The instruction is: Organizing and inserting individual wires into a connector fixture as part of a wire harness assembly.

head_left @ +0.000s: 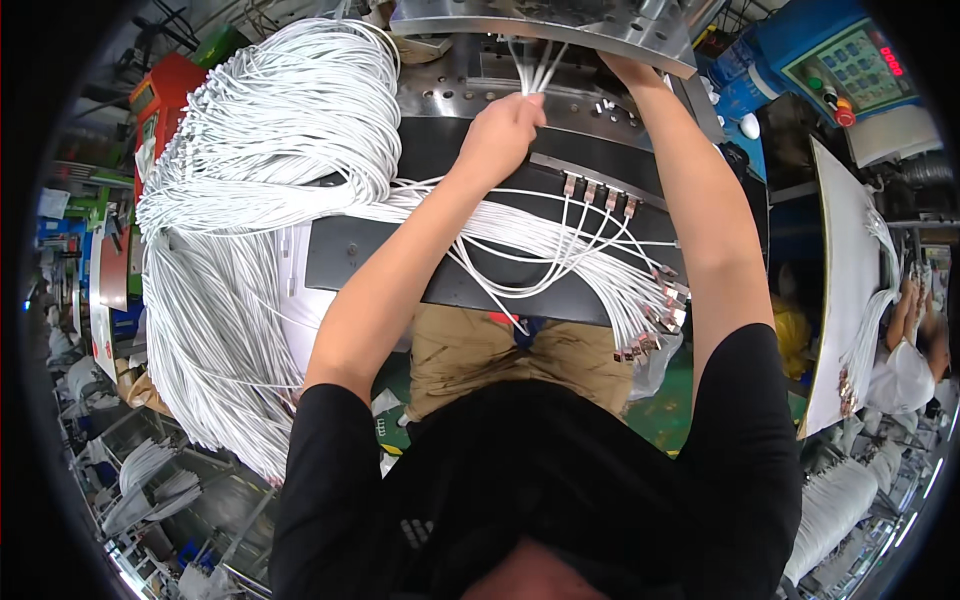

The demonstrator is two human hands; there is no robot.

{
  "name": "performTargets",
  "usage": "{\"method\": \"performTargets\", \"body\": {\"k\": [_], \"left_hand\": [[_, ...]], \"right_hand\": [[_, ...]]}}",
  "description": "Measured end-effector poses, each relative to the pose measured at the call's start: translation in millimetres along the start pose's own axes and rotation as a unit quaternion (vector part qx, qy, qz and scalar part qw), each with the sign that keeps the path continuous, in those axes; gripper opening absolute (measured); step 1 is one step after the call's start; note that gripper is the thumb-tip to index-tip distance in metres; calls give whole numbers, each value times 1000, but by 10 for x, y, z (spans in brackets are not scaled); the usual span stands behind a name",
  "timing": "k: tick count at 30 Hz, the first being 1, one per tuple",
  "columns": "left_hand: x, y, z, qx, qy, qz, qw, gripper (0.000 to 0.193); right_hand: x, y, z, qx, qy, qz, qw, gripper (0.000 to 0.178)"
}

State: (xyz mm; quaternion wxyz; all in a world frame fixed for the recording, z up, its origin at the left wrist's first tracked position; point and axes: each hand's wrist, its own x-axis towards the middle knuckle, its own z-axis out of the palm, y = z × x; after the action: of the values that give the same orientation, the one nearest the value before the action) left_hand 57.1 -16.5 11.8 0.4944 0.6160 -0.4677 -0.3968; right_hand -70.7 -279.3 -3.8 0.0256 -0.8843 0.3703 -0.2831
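Observation:
My left hand [503, 135] is closed round several white cables [535, 68], whose upper ends run under the metal press plate [545, 22]. My right hand [625, 68] reaches in under the right part of that plate, so its fingers are hidden. Between my arms, a metal bar fixture [585, 175] holds a row of several cables by their metal-shelled connectors [611, 198]. Behind this row a bundle of loose white cables [540, 237] lies across the black work surface [360, 250], its connector ends [655, 325] fanned out near the right front edge.
A big pile of white cables [290, 110] rises at the left, and more cables [205, 330] hang down there. A blue control box [845, 70] with a lit display stands at the back right. Beyond a white board [850, 290] at the right, another person [905, 360] works.

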Motion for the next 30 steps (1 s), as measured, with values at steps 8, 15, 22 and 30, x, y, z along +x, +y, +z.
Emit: {"method": "performTargets", "body": {"k": [8, 15, 22, 30], "left_hand": [[-599, 426, -2340, 512, 403, 47, 757, 42], [-1312, 183, -831, 356, 184, 135, 906, 25], [-1370, 46, 539, 349, 6, 394, 850, 13], [-1075, 88, 467, 440, -8, 303, 845, 16]], "right_hand": [[-291, 380, 150, 17, 59, -125, 990, 36], [-1355, -521, -705, 27, -15, -8, 999, 34], [-2101, -482, -1399, 114, -167, -2, 979, 25], [-1705, -490, -858, 205, -50, -22, 977, 27]]}}
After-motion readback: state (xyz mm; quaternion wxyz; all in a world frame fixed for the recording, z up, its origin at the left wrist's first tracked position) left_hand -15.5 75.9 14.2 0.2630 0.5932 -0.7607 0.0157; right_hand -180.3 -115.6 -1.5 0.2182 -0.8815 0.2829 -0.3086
